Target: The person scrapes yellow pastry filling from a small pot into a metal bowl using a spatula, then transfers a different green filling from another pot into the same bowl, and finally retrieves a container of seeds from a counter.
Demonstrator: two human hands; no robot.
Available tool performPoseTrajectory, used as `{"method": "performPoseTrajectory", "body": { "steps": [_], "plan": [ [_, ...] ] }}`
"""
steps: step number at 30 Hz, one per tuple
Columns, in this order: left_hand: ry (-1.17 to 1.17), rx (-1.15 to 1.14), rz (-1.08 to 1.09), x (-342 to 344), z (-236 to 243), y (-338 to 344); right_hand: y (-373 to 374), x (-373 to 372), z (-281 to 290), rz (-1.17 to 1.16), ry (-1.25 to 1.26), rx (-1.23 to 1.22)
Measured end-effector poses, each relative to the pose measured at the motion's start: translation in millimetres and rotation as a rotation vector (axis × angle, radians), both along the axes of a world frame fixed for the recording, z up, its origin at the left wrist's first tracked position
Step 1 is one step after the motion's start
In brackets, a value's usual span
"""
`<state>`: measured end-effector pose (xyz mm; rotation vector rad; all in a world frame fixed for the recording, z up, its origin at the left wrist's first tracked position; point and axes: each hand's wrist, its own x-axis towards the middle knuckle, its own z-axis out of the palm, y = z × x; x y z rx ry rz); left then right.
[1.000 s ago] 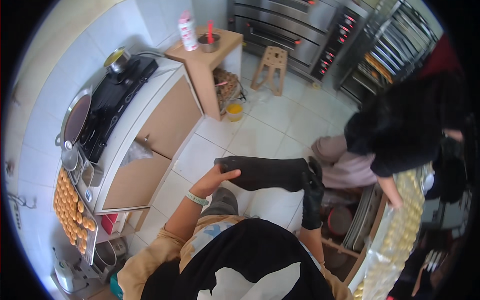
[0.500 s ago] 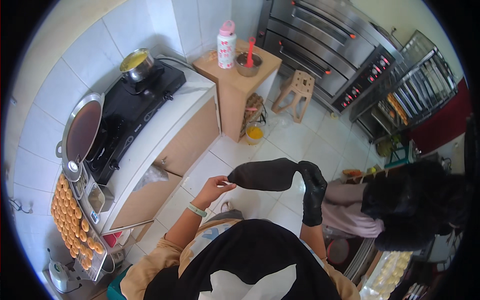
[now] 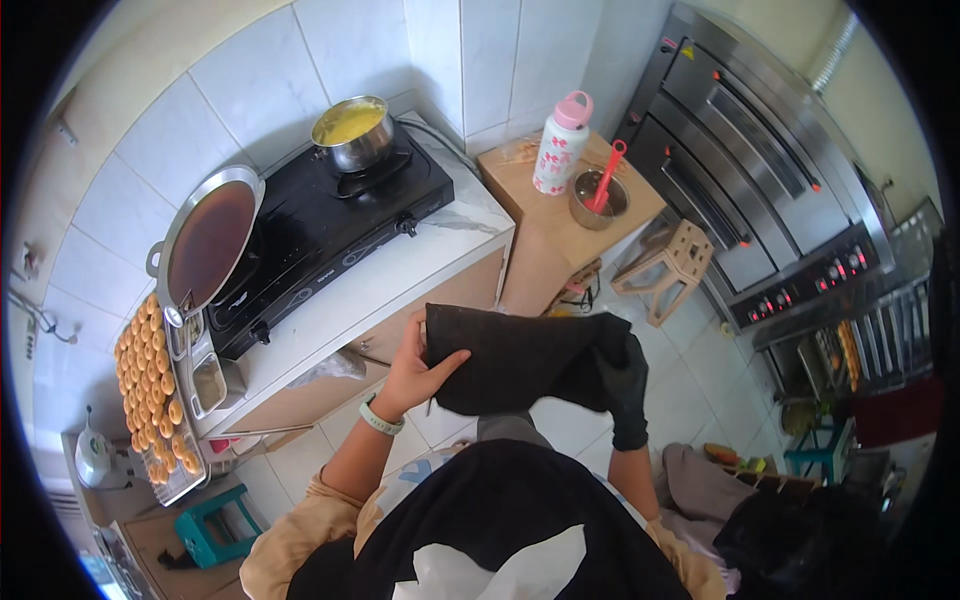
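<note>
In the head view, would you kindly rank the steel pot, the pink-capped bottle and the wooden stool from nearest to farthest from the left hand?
From the left hand:
1. Steel pot, up on the stove.
2. Pink-capped bottle, up and right, on the wooden stand.
3. Wooden stool, far right, on the floor.

Two hands hold a black glove over a tiled kitchen floor.

The bare left hand (image 3: pixel 410 375) grips the cuff of the glove (image 3: pixel 510 355); the right hand (image 3: pixel 625 385), already in a black glove, holds its other end. On the counter (image 3: pixel 390 290) sits a stove (image 3: pixel 320 235) with a pot (image 3: pixel 352 132) at its back corner and a pan (image 3: pixel 205 240) at its left edge. A bottle (image 3: pixel 560 145) and bowl (image 3: pixel 597 198) stand on a small table (image 3: pixel 545 215) beside the oven (image 3: pixel 770 190).
</note>
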<state>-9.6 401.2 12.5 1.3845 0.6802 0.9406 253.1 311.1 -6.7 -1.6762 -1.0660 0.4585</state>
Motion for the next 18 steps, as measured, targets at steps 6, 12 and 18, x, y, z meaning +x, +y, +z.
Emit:
{"method": "performPoseTrajectory", "body": {
  "steps": [6, 12, 18],
  "plan": [
    [-0.176, -0.141, 0.415, 54, -19, 3, 85, -12, 2, 0.328, -0.269, 0.265],
    [-0.720, -0.909, 0.342, 68, -18, 23, 125, -17, 0, 0.484, -0.221, 0.208],
    [-0.479, -0.848, 0.256, 72, -16, 40, 151, -21, 5, 0.689, -0.088, 0.132]
  ]
}}
